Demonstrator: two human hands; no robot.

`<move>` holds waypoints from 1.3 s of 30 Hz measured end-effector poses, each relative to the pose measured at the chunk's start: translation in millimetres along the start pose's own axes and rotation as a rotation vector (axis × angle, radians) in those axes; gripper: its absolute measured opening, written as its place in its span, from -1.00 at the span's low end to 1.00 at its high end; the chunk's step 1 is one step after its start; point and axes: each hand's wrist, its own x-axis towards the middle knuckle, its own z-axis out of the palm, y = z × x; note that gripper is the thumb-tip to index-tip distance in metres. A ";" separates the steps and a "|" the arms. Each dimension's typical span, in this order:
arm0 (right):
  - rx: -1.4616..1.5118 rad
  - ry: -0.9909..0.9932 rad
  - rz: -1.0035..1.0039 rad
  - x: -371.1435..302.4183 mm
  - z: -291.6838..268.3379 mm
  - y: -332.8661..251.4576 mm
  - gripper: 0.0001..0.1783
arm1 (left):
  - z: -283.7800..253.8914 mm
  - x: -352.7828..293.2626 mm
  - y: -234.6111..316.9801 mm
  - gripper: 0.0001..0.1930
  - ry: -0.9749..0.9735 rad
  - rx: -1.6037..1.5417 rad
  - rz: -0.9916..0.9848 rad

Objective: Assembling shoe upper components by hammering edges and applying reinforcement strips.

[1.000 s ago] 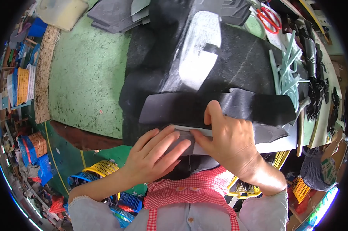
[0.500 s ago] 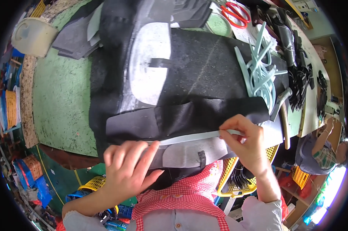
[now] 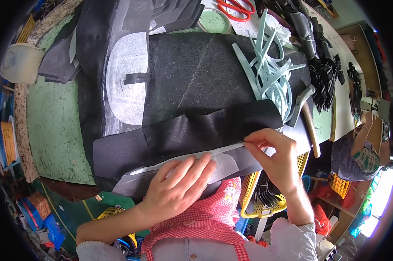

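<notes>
A narrow pale strip (image 3: pixel 155 165) lies along the near edge of a black, leather-like panel (image 3: pixel 205 130). My left hand (image 3: pixel 179 183) rests with its fingers stretched out over the strip, about midway along it. At the right end of the panel, my right hand (image 3: pixel 276 156) pinches the strip's end between thumb and fingertips. Below the strip a grey layer carries a whitish patch (image 3: pixel 226 164), partly covered by my left fingers. Another dark piece with a white rounded patch (image 3: pixel 127 100) and a small black tab (image 3: pixel 137 78) lies farther off to the left.
Tangled pale blue strips (image 3: pixel 272 78) lie at the right. Nearby are a hammer (image 3: pixel 308 119), red-handled scissors (image 3: pixel 237 9) and bundled black pieces (image 3: pixel 324 87). A yellow basket (image 3: pixel 266 212) stands below the table edge. Another person (image 3: pixel 357 161) sits at far right.
My left hand has moved right along the strip, from its left end to its middle. The strip now lies along the panel's edge. The whole view has shifted slightly.
</notes>
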 end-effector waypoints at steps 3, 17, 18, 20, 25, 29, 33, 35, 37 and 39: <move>-0.039 -0.034 -0.034 7.0 1.3 5.0 -0.86 | 0.2 4.3 -3.9 -0.39 0.074 -0.163 -0.006; -0.508 -0.148 -0.606 47.1 26.0 -22.9 -0.14 | -78.6 44.5 -33.1 -0.47 -0.099 -0.268 -0.037; -0.496 -0.171 -0.655 49.4 25.3 -24.8 -0.22 | -84.8 64.2 -35.2 -0.28 -0.029 -0.047 -0.091; -0.492 -0.211 -0.727 52.9 23.1 -28.5 -0.41 | -66.9 65.9 -57.9 -0.17 -0.094 0.073 -0.192; -0.277 -0.316 -0.792 43.9 25.7 -13.5 -0.71 | -62.5 49.2 -66.0 -0.78 -0.197 -0.207 -0.050; -0.393 -0.200 -0.878 23.1 31.0 -7.0 -0.63 | -51.0 36.7 -39.7 -0.78 -0.045 0.007 0.124; -0.631 -0.306 -0.864 -20.8 30.0 -27.8 -0.50 | -50.6 8.5 15.6 -0.48 -0.321 0.478 0.077; -0.739 -0.407 -0.853 -30.0 12.2 -33.9 -0.49 | -55.9 -6.4 13.5 -0.47 -0.349 0.354 0.063; -0.774 -0.438 -0.850 -28.9 5.9 -39.2 -0.47 | -79.4 -11.2 -0.5 -0.48 -0.340 0.090 -0.050; -0.493 -0.451 -0.636 -23.5 14.6 -41.9 -0.41 | -102.1 -14.5 -16.8 -0.35 -0.245 0.143 -0.187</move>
